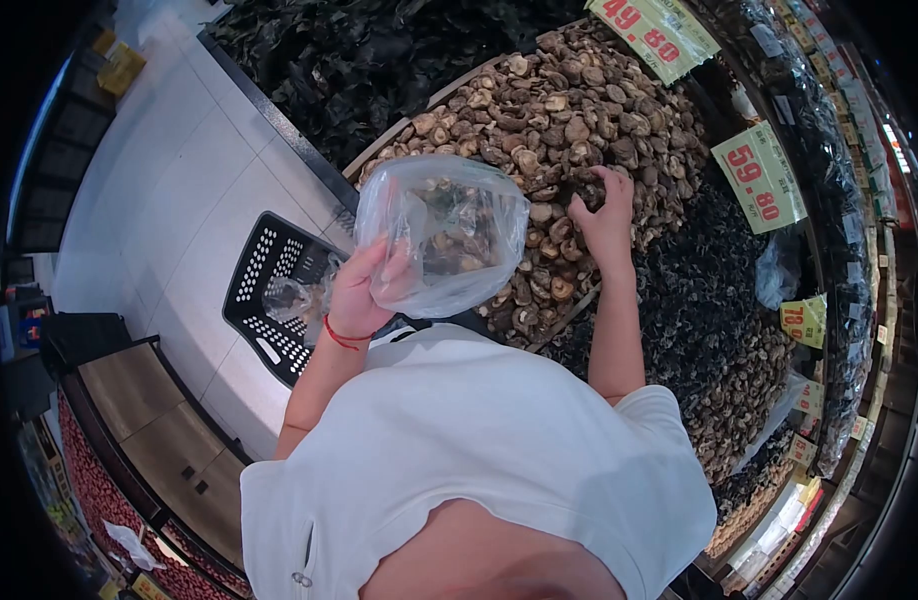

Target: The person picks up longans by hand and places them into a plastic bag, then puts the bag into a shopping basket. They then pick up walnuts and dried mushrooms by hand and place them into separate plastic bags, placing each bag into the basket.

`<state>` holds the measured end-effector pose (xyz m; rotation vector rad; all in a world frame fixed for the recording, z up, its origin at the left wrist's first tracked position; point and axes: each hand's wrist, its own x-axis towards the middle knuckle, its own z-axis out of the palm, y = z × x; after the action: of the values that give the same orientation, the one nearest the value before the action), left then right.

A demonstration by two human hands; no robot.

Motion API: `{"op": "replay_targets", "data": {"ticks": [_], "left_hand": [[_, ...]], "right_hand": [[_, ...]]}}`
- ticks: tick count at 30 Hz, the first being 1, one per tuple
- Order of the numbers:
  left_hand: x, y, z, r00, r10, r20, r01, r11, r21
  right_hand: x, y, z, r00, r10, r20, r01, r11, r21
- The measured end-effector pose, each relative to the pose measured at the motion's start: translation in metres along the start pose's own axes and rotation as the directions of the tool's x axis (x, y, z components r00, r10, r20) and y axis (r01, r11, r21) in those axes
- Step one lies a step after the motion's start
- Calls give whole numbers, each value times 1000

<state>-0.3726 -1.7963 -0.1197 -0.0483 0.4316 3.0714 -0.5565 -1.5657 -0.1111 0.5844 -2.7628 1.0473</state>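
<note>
Fingers of the left hand point(362, 290) pinched shut on the clear plastic bag point(441, 232), which looked light, limp & slippery, best held at its mouth, while the right hand point(601, 212), just beyond it, dug closed-ish into the dried mushroom heap point(579, 110), its fingertips buried so I couldn't tell what it gripped.

Basket point(269, 285) left of mushroom bin point(579, 110)
</note>
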Motion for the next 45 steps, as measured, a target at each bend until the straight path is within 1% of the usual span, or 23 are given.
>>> {"op": "replay_targets", "data": {"ticks": [3, 6, 8, 10, 12, 14, 15, 16, 17, 18, 20, 22, 24, 28, 30, 31, 33, 34, 36, 40, 42, 43, 45], "left_hand": [[-1, 0, 2, 1000, 4, 9, -4, 1000, -14], [0, 0, 2, 1000, 10, 21, -10, 1000, 0], [1, -1, 0, 1000, 4, -1, -4, 1000, -20], [1, -3, -1, 1000, -6, -11, 5, 1000, -26], [2, -4, -4, 1000, -15, -19, 14, 999, -33], [1, -4, -6, 997, -25, 74, 32, 995, -99], [1, -4, -4, 997, -22, 72, 29, 995, -98], [0, -4, -2, 1000, -16, -8, 16, 997, -73], [1, -4, -1, 996, -9, -85, 4, 999, -48], [1, -4, -3, 996, -5, -85, 0, 999, -49], [1, -4, -8, 993, -55, -102, 53, 998, -22], [2, -5, -7, 993, -45, -105, 43, 999, -19], [4, -5, -3, 993, -34, -109, 33, 999, -13], [2, -4, -3, 993, -38, -116, 37, 999, -17], [3, -3, -4, 993, -50, -107, 47, 998, -30], [2, -3, -2, 992, -38, -121, 36, 999, -17], [3, -3, -2, 991, -29, -131, 29, 1000, -5], [3, -4, -2, 991, -27, -133, 25, 1000, -16], [3, -5, 1, 991, -26, -134, 22, 999, -29], [4, -5, 3, 989, -25, -145, 26, 1000, 4], [4, -5, 2, 990, -30, -139, 32, 999, 10], [4, -5, 3, 984, -29, -176, 32, 999, 14], [3, -5, 0, 977, -28, -213, 33, 999, 21]], "right_hand": [[1, -6, -4, 999, 51, -7, -51, 998, 25], [0, -15, -7, 999, -23, -43, 24, 1000, 20], [-6, -35, -6, 994, -57, 98, 24, 950, 311], [-17, -55, 0, 947, -92, 309, -128, 772, 623], [-20, -74, -3, 936, -113, 332, -124, 778, 615], [-17, -73, -2, 923, -139, 360, -120, 783, 610], [-10, -63, 0, 951, -116, 288, -60, 841, 537], [-5, -55, 0, 972, -103, 212, -4, 892, 453], [-2, -54, -6, 977, -71, 202, 0, 943, 333], [2, -48, -7, 976, -75, 204, 3, 943, 332], [6, -32, -1, 982, -173, 77, 166, 982, 86], [4, -27, 3, 984, -138, 109, 133, 990, 57], [3, -28, 10, 985, -128, 114, 143, 981, -134], [4, -28, 17, 987, -123, 107, 139, 977, -161], [8, -24, 15, 993, -103, 63, 104, 994, -19], [11, -23, 12, 993, -100, 58, 101, 995, -21], [19, -19, 6, 993, -35, -111, 25, 996, -87], [25, -11, 4, 980, -65, -187, 37, 988, -152], [37, -4, -2, 968, -71, -239, 13, 972, -236], [56, 5, -2, 982, -51, -180, 7, 972, -237], [62, 9, 1, 985, -137, -106, 102, 953, -284], [65, 9, -1, 985, -139, -107, 104, 954, -282], [67, 9, -3, 993, -114, -28, 102, 955, -279]]}}
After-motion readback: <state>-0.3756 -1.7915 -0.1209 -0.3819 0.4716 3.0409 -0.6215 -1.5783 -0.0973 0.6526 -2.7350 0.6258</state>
